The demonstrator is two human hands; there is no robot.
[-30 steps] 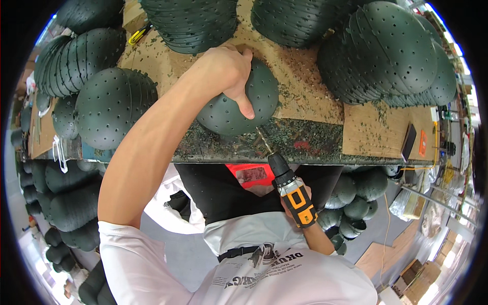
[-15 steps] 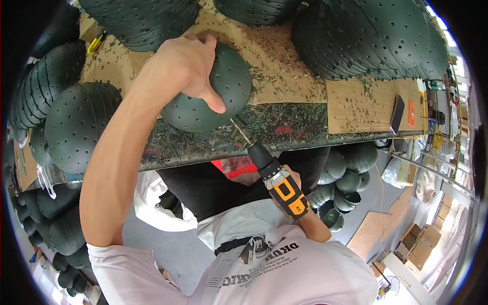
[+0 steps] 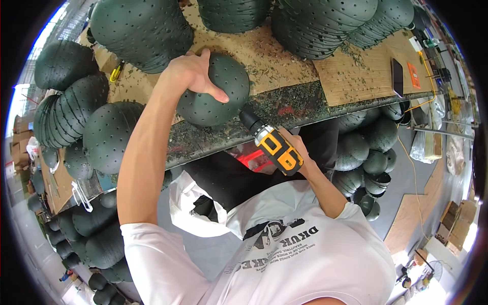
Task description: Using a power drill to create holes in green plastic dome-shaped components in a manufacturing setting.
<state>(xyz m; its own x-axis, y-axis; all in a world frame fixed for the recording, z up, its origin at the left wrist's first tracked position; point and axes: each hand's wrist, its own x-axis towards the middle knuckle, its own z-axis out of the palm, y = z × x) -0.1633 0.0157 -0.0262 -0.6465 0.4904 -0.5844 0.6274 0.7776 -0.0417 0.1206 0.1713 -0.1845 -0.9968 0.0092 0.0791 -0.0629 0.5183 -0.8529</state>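
A dark green dome-shaped plastic shell (image 3: 229, 84), dotted with small holes, rests at the front edge of the workbench. My left hand (image 3: 195, 76) presses on it, thumb across the face and fingers over its far left side. In my right hand (image 3: 300, 146) is a yellow-and-black cordless drill (image 3: 278, 151), tilted up toward the shell. Its chuck meets the shell's lower right edge, and the bit does not show. Most of my right hand's fingers are hidden behind the drill body.
Stacks of nested green shells stand along the back (image 3: 142, 30) and left (image 3: 114, 137). Shavings litter the cardboard-covered bench (image 3: 351, 84). A phone (image 3: 397, 77) lies at the right, a yellow cutter (image 3: 116, 72) at the left. More shells (image 3: 356, 150) are piled below the bench.
The drill has moved up to the shell; its bit, visible before, is now hidden at the shell's edge. My left hand stays on the shell. The whole view has shifted and turned slightly.
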